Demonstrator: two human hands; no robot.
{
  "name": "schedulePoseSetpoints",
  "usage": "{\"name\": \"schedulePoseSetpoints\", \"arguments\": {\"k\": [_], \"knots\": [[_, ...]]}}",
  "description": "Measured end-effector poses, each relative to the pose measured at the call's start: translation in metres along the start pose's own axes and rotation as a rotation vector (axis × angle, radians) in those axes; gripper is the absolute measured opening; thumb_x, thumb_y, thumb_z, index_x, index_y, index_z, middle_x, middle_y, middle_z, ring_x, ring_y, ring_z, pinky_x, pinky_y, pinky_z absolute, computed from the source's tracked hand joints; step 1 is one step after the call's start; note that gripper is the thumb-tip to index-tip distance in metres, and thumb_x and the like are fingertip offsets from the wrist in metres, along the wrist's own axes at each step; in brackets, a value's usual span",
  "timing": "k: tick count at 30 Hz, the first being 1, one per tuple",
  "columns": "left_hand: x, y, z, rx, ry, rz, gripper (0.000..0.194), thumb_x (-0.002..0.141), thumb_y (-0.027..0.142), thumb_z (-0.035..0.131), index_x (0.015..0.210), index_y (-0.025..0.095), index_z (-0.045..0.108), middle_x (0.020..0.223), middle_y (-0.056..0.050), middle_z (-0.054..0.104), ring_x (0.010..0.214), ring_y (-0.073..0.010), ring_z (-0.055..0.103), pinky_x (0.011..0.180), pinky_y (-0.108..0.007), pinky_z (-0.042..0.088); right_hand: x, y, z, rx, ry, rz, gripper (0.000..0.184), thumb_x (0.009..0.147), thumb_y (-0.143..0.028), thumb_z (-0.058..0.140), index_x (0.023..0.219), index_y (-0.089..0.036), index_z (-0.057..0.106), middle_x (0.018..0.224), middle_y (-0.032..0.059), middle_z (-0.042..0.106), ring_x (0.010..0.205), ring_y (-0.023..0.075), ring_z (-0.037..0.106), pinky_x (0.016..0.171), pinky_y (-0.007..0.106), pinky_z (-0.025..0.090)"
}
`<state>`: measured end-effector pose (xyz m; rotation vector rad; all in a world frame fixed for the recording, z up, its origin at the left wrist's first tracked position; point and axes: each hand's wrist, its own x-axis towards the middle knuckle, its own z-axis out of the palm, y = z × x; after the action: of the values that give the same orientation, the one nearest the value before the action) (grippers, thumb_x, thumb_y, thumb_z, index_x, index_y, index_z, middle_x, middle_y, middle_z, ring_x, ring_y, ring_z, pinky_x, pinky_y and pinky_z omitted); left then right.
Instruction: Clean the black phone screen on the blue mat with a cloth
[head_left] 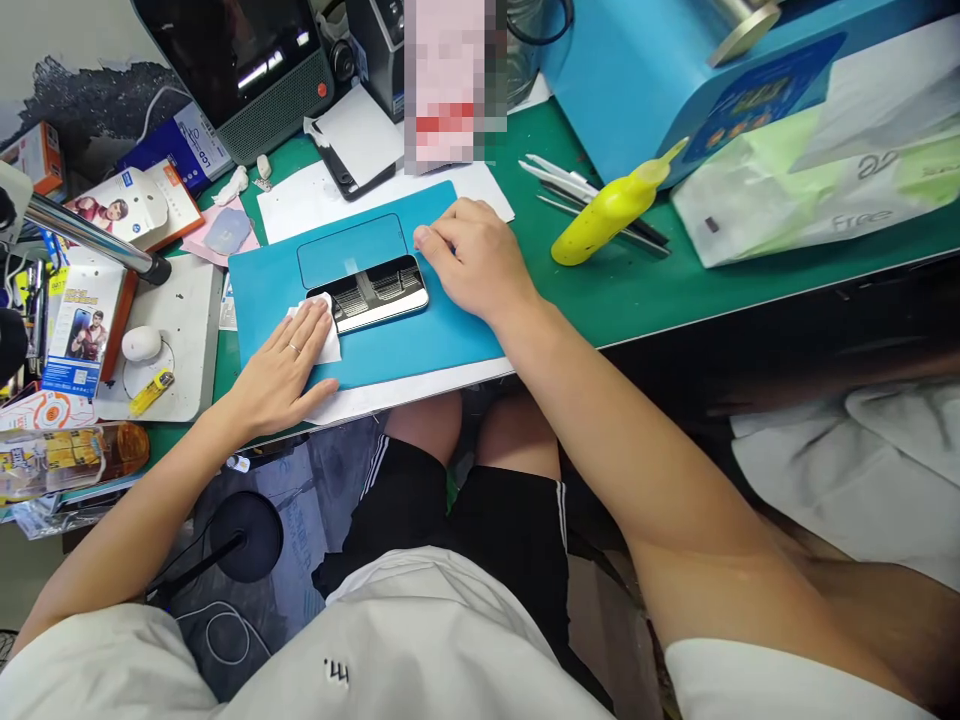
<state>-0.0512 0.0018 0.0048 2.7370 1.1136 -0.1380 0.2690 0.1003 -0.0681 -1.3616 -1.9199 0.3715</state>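
Note:
A phone [390, 313] with a glossy, reflective face lies on the blue mat [457, 335]. My left hand [289, 360] rests flat at its left end, fingers stretched over a white tissue [330, 346]. Behind the phone lies a clear, black-edged sheet [337, 245], shaped like a screen protector. My right hand [480, 255] is closed by the right ends of the phone and the sheet, thumb against the curled fingers. Whatever is inside that hand, if anything, is hidden.
A yellow squeeze bottle [607, 215] stands tilted beside several thin tools [559, 180] on the right. Behind are a blue machine [630, 90] and a dark screen [240, 60]. Boxes [82, 330], a lighter [151, 392] and a drink bottle [75, 458] crowd the left side.

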Motion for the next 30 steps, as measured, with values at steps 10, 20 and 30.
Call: {"name": "schedulePoseSetpoints", "arguments": {"k": [10,20,30], "knots": [[0.058,0.005,-0.001,-0.068,-0.005,0.035,0.090,0.112,0.072,0.028,0.179,0.014,0.014,0.187,-0.018,0.014,0.176,-0.0373,0.012,0.143,-0.059,0.015,-0.002,0.002,0.001,-0.053,-0.045,-0.033,0.058,0.114,-0.062,0.030,0.094,-0.028,0.073,0.106,0.0133,0.073,0.111,0.0352,0.066,0.101,0.056,0.055],[0.066,0.022,0.005,-0.088,0.049,-0.063,0.079,0.115,0.060,0.027,0.179,0.015,0.017,0.187,-0.017,0.019,0.176,-0.0337,0.015,0.142,-0.057,0.015,-0.003,0.005,-0.003,-0.029,-0.049,-0.026,0.058,0.112,-0.065,0.034,0.094,-0.029,0.075,0.101,0.0126,0.074,0.109,0.0364,0.068,0.098,0.056,0.055],[0.003,0.030,0.000,-0.021,0.008,-0.175,0.083,0.113,0.056,0.039,0.180,0.016,0.011,0.187,-0.016,0.015,0.176,-0.0359,0.015,0.142,-0.055,0.017,-0.005,-0.002,-0.005,-0.010,-0.040,-0.039,0.064,0.111,-0.071,0.027,0.096,-0.030,0.073,0.097,0.0126,0.071,0.109,0.0367,0.066,0.096,0.055,0.056]]}}
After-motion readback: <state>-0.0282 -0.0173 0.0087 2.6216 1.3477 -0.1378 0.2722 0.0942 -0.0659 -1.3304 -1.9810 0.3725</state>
